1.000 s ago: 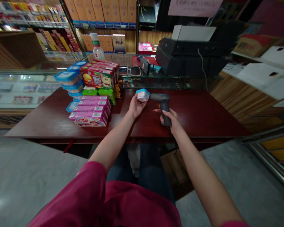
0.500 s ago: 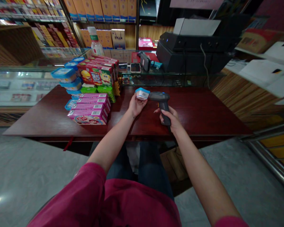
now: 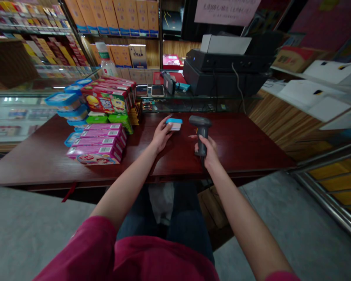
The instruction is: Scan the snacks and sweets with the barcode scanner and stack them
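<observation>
Turned and drawn leftward, away from the scanner's nose, the blue-lidded tub now sits lid-up in the left hand, its barcode side no longer facing up at the head camera as it did half a second ago. That hand grips the tub by its left end, fingers and thumb closing around it, the forearm slanting up and inward from the lower left; whether the tub touches the table under it, I cannot tell. To its right — with a clear gap between — the right hand is wrapped around the handle of the scanner, one finger stretched out leftward, the scanner's head aimed toward the tub. Left of the left hand stand pink boxes; beyond them are green packs, red boxes and stacked blue-lidded tubs.
</observation>
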### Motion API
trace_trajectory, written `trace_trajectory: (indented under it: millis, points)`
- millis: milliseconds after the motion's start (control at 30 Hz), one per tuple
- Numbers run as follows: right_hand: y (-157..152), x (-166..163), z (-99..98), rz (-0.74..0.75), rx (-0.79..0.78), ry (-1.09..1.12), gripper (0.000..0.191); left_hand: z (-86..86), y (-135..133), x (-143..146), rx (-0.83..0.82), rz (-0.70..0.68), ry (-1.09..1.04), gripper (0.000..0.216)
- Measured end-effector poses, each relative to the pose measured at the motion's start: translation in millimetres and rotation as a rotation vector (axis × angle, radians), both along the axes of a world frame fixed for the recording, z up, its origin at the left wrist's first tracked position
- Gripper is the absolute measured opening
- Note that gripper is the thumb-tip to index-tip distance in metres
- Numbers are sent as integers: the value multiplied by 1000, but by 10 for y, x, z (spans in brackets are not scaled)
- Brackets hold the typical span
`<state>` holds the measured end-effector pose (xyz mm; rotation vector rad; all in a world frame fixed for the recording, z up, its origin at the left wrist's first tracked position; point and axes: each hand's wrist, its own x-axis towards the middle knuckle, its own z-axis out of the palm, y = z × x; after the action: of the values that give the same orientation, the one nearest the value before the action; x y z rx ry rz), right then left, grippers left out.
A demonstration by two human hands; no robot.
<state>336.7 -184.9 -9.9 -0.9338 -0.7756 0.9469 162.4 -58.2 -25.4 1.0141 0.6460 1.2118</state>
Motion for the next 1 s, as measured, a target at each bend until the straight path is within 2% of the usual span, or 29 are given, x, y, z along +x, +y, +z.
trace_trajectory:
  millis: [133, 200, 267, 400, 467, 533, 600, 733, 833, 1000]
  points:
    - [103, 381, -40, -165, -1, 10, 32, -67, -25, 184, 494, 143, 519, 36]
    - [174, 647, -52, -255, 8, 9, 36, -41, -36, 318, 684, 135, 694, 39]
    - [267, 952, -62, -371, 19, 24, 40, 17, -52, 448, 833, 39, 795, 42]
    - [510, 1611, -90, -647, 38, 51, 45, 107, -69, 636, 1120, -240, 914, 47]
    - [640, 1912, -114, -771, 47, 49, 44, 111, -51, 723, 1233, -318, 989, 44]
    - [766, 2153, -146, -877, 47, 44, 40, 107, -11, 857, 1293, -300, 1101, 46]
    - [878, 2316, -183, -964, 26, 23, 37, 119, 47, 1071, 1304, -224, 1226, 47]
    - [1022, 2430, -258, -1094, -124, -158, 43, 226, 194, 1690, 1281, -136, 1446, 45]
    - [1044, 2424, -286, -1123, -194, -275, 51, 323, 320, 2164, 1266, -107, 1562, 46]
    - [1021, 2401, -272, -1117, -205, -211, 51, 402, 539, 2744, 1216, -44, 1648, 47]
